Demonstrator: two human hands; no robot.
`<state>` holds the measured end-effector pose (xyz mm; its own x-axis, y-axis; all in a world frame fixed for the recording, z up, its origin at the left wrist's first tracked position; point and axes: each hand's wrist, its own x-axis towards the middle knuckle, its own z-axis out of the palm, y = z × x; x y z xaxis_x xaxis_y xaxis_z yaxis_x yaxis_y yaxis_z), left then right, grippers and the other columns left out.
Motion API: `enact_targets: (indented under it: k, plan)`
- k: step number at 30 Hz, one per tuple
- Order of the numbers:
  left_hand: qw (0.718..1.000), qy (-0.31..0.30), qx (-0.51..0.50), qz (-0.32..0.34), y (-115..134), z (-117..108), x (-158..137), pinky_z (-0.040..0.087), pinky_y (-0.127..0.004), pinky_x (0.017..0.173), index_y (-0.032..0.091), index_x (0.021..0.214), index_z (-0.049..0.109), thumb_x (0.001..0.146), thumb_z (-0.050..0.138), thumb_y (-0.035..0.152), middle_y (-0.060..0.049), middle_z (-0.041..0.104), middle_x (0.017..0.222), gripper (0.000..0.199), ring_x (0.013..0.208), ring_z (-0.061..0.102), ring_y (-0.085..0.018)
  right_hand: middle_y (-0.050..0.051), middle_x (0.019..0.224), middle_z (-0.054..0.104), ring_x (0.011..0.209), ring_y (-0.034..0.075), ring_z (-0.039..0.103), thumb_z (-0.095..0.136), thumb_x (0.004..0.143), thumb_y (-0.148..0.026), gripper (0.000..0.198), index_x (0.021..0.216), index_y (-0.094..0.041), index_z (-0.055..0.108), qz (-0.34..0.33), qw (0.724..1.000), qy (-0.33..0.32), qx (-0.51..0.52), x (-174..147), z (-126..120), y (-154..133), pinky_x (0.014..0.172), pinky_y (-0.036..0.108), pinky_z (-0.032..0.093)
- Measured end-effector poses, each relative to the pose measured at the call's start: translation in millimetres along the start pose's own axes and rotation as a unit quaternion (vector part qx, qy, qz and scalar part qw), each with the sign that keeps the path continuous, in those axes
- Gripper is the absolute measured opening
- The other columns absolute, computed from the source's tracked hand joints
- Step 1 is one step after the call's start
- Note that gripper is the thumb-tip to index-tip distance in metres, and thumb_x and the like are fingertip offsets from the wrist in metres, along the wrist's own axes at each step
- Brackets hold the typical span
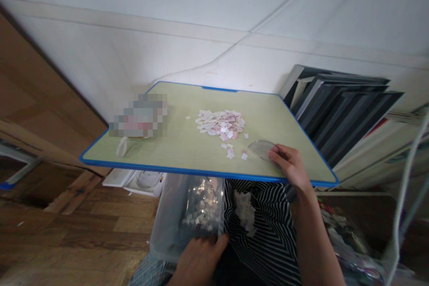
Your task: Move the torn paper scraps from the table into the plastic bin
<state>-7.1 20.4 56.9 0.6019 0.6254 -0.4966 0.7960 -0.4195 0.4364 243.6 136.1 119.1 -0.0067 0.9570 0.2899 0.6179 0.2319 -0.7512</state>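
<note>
My right hand [288, 163] pinches the right end of a clear protractor [260, 147], which lies low over the tabletop near its front edge. Just left of the protractor are several loose paper squares [229, 153], and behind them a pile of small white and pinkish paper pieces [221, 123]. Below the table my left hand [203, 254] grips the near rim of a translucent plastic bin [162, 228], thumb on its right corner. Inside the bin rests a clear bag of small pale pieces [204, 201].
The blue-edged folding table [174, 156] stands against the wall. A blurred-out object [139, 118] with a white loop sits on its left. Dark folders [348, 111] lean at the right. More pale scraps [245, 212] lie on striped cloth [268, 223] under the table.
</note>
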Motion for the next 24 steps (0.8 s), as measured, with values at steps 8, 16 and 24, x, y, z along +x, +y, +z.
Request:
enact_targets:
  k: [8, 16, 24]
  plan:
    - [1.000, 0.005, -0.004, 0.010, -2, 3, 1, 0.041, -0.034, 0.071, 0.021, 0.121, 0.039, 0.075, 0.041, 0.008, -0.009, 0.058, 0.100, 0.047, 0.088, 0.055, -0.026, -0.004, 0.051, 0.032, 0.049, 0.008, 0.031, 0.049, 0.074, -0.032, 0.028, 0.053, -0.017, 0.040, -0.007, 0.996, -0.084, 0.031, -1, -4, -2, 0.047, 0.023, 0.024]
    - [1.000, 0.003, 0.007, 0.010, 0, -1, -1, 0.041, -0.034, 0.070, 0.020, 0.120, 0.040, 0.077, 0.040, 0.007, -0.009, 0.059, 0.099, 0.045, 0.088, 0.055, -0.026, -0.005, 0.050, 0.029, 0.048, 0.008, 0.028, 0.050, 0.072, -0.031, 0.028, 0.052, -0.017, 0.037, 0.020, 0.989, -0.118, 0.085, -2, -8, -1, 0.046, 0.023, 0.020]
    - [1.000, 0.004, 0.005, 0.011, -2, 3, 0, 0.041, -0.034, 0.071, 0.020, 0.121, 0.039, 0.076, 0.039, 0.007, -0.009, 0.059, 0.100, 0.047, 0.088, 0.055, -0.026, -0.004, 0.049, 0.029, 0.047, 0.008, 0.029, 0.052, 0.068, -0.031, 0.027, 0.052, -0.017, 0.037, 0.039, 0.980, -0.176, 0.080, -3, -15, 2, 0.045, 0.024, 0.020]
